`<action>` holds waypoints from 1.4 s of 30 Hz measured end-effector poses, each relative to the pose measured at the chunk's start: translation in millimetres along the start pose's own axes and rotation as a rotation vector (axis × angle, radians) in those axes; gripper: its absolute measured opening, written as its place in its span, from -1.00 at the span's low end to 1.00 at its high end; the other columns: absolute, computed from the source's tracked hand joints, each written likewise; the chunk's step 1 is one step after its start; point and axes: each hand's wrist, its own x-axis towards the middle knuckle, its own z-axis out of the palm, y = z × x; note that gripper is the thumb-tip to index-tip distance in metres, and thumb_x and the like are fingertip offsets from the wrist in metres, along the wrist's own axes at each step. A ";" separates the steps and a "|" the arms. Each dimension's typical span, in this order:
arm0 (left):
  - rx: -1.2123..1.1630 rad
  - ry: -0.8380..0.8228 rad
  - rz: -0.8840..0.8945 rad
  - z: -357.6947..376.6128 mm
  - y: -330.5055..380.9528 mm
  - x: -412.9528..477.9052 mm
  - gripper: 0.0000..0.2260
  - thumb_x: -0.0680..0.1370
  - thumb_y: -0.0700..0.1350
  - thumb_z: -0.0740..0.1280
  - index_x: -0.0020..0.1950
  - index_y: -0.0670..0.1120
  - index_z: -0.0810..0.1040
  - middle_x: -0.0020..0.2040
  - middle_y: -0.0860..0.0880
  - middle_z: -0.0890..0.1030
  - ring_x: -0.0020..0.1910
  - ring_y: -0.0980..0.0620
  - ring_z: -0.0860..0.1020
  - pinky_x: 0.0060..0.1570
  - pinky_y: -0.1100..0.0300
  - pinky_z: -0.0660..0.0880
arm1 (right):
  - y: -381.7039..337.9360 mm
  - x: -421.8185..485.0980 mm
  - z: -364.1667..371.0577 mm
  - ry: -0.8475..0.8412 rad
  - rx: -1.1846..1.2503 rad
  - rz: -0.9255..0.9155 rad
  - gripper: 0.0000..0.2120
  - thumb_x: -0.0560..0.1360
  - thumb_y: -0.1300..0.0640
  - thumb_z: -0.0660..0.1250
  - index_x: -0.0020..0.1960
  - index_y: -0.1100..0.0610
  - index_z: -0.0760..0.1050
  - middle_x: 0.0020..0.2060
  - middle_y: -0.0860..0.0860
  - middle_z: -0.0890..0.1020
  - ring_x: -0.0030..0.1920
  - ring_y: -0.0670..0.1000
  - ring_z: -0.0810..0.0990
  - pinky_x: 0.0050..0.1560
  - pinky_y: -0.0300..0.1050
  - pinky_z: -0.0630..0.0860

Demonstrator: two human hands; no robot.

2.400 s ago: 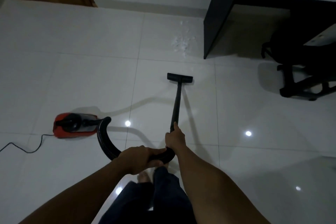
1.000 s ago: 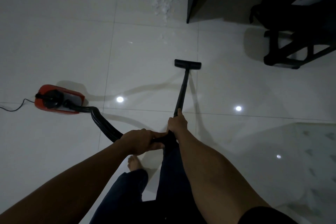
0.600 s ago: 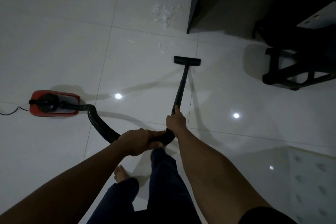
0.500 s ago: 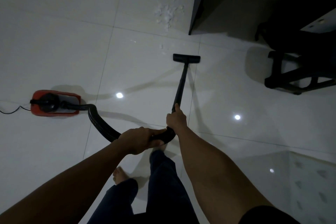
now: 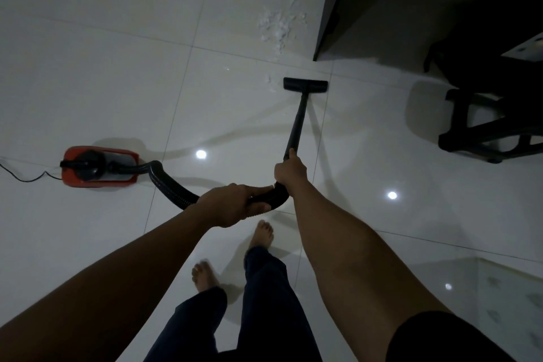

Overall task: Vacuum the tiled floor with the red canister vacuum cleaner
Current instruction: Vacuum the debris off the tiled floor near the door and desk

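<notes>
Floor head (image 5: pixel 305 85) has crept closer to the white crumbs (image 5: pixel 279 25) on the glossy white tiled floor (image 5: pixel 102 53). Right hand (image 5: pixel 289 170) wraps the black wand (image 5: pixel 296 126), left hand (image 5: pixel 232 206) grips the curved handle. Red canister vacuum (image 5: pixel 98 166) sits left; dark desk leg (image 5: pixel 332 6) and chair base (image 5: pixel 484 132) sit right.

Floor (image 5: pixel 97 73): large glossy white tiles, thin grout lines, dim light. Three ceiling-light reflections (image 5: pixel 201 154) on tiles. Dark desk panel (image 5: pixel 335 3) stood upper right. Black chair base (image 5: pixel 482 132) sat at right edge. Patterned white mat (image 5: pixel 511 303) lay lower right.
</notes>
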 end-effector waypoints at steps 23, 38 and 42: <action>0.119 -0.107 0.090 119.0 -120.2 -184.9 -0.49 0.61 0.31 0.13 0.56 0.30 0.17 0.07 0.01 0.65 -0.10 0.14 0.52 -0.03 0.18 0.44 | 152.1 -87.3 214.8 -0.028 -0.088 0.134 -0.21 0.29 -0.19 0.14 0.22 -0.66 -0.35 0.22 0.07 0.56 0.18 0.14 0.52 0.23 0.11 0.46; 0.065 -0.033 0.096 81.8 -161.9 -183.4 -0.49 0.58 0.36 0.12 0.53 0.36 0.17 -0.14 0.08 0.60 -0.22 0.18 0.53 -0.19 0.24 0.41 | 76.4 -99.7 231.2 -0.050 -0.171 0.018 -0.20 0.33 -0.02 0.10 0.57 -0.13 0.00 0.40 0.08 0.40 0.35 0.15 0.39 0.38 0.10 0.34; 0.023 -0.022 0.087 52.7 -160.9 -150.1 -0.46 0.56 0.39 0.11 0.53 0.37 0.17 -0.09 0.04 0.66 -0.14 0.12 0.61 -0.04 0.10 0.55 | 28.3 -88.8 204.5 -0.047 -0.173 -0.007 -0.21 0.37 0.04 0.12 0.58 -0.08 -0.02 0.44 0.09 0.33 0.41 0.17 0.32 0.41 0.11 0.31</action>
